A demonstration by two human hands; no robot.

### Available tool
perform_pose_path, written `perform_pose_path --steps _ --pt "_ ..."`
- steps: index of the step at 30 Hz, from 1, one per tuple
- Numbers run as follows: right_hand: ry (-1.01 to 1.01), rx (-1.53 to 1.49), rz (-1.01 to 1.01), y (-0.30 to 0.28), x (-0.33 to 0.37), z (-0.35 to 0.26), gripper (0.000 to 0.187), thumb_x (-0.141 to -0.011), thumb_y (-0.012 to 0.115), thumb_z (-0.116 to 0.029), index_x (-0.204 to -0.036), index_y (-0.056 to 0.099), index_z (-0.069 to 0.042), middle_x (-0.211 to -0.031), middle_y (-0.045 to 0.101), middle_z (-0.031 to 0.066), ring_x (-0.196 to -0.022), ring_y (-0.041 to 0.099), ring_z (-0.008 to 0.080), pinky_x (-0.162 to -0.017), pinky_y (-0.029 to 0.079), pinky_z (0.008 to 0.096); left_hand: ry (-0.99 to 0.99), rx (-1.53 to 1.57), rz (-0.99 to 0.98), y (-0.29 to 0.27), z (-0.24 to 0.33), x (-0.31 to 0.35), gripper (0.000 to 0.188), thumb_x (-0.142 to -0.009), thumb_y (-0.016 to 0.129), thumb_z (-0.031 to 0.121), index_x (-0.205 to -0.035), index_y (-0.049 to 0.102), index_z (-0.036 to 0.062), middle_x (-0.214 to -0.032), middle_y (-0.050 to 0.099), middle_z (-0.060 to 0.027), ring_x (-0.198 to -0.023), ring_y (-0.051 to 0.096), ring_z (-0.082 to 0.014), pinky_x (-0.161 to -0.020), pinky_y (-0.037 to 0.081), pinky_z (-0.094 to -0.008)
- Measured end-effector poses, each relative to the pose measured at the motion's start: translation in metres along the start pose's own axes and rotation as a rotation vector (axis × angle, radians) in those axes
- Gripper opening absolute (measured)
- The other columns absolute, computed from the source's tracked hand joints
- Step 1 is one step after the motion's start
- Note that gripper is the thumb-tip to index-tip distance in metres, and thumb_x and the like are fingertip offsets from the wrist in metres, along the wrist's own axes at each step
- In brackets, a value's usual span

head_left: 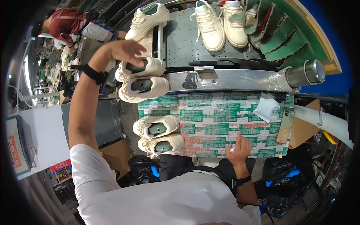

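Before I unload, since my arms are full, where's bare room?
Bare: patterned tabletop between the near shoe pair and right hand. Crowded: its right end, with white packet and phone; around the left hand, among other shoes.

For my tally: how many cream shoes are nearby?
7 shoes, probably 8: one upper left, two by the left hand, two on patterned board, two on grey panel, another partly behind green flaps.

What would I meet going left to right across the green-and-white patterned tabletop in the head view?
Pair of cream lace-up shoes with green insoles, the person's right hand, small white flat packet, pale green rectangular phone.
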State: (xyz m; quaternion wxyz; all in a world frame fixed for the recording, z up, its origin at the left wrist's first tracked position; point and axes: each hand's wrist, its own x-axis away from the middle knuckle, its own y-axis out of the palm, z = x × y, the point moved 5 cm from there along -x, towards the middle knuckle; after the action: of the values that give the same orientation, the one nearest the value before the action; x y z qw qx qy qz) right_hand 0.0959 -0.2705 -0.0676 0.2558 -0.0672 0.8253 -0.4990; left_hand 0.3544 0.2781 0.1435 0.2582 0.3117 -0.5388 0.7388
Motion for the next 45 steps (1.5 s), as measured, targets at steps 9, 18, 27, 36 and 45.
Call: perform_pose_path --steps 9,18,27,36,45 --pt "-0.003 -0.045 -0.05 0.004 0.001 -0.001 0.079 -0.078 0.072 -0.02 -0.151 0.06 0.007 -0.118 0.068 0.0186 -0.1 0.065 0.0368 -0.09 0.049 0.0516 0.179 0.61 0.769 0.002 0.138 -0.259 0.116 -0.077 0.097 0.057 -0.151 0.045 -0.0151 -0.132 0.072 -0.0299 -0.124 0.072 -0.036 -0.107 0.056 -0.0405" --pt "0.014 -0.026 0.001 -0.001 -0.008 0.001 0.074 -0.078 0.07 -0.021 -0.147 0.065 0.004 -0.112 0.069 0.0155 -0.092 0.066 0.0343 -0.084 0.052 0.0484 0.367 1.423 0.582 0.0 0.13 -0.217 0.042 -0.086 0.091 0.009 -0.123 0.072 0.0011 -0.105 0.08 -0.0127 -0.086 0.08 -0.0235 -0.074 0.067 -0.0384" --pt "0.029 -0.072 0.012 -0.006 0.001 -0.001 0.078 -0.079 0.071 -0.02 -0.152 0.06 0.004 -0.115 0.069 0.015 -0.1 0.066 0.0351 -0.092 0.052 0.0482 0.305 0.805 0.91 0.151 0.169 0.059 0.068 -0.084 0.093 0.016 -0.138 0.053 0.0042 -0.121 0.073 -0.0121 -0.107 0.075 -0.0244 -0.094 0.062 -0.037" --pt "0.051 -0.058 -0.008 0.003 0.012 -0.001 0.082 -0.079 0.075 -0.025 -0.154 0.058 0.002 -0.119 0.067 0.0176 -0.103 0.063 0.0391 -0.092 0.05 0.0524 0.048 0.701 0.781 0.42 0.209 0.077 0.103 -0.082 0.093 0.027 -0.161 0.037 -0.0067 -0.151 0.056 -0.0333 -0.142 0.056 -0.0489 -0.117 0.047 -0.0517" --pt "0.181 -0.446 -0.033 -0.049 0.005 -0.05 0.073 -0.087 0.075 -0.018 -0.154 0.056 0.004 -0.118 0.067 0.0221 -0.108 0.066 0.0411 -0.094 0.054 0.0498 0.156 0.965 0.232 0.375 0.122 0.092 0.024 -0.107 0.074 0.025 -0.118 0.075 0.0038 -0.086 0.073 -0.0043 -0.071 0.067 -0.0113 -0.064 0.055 -0.0291"
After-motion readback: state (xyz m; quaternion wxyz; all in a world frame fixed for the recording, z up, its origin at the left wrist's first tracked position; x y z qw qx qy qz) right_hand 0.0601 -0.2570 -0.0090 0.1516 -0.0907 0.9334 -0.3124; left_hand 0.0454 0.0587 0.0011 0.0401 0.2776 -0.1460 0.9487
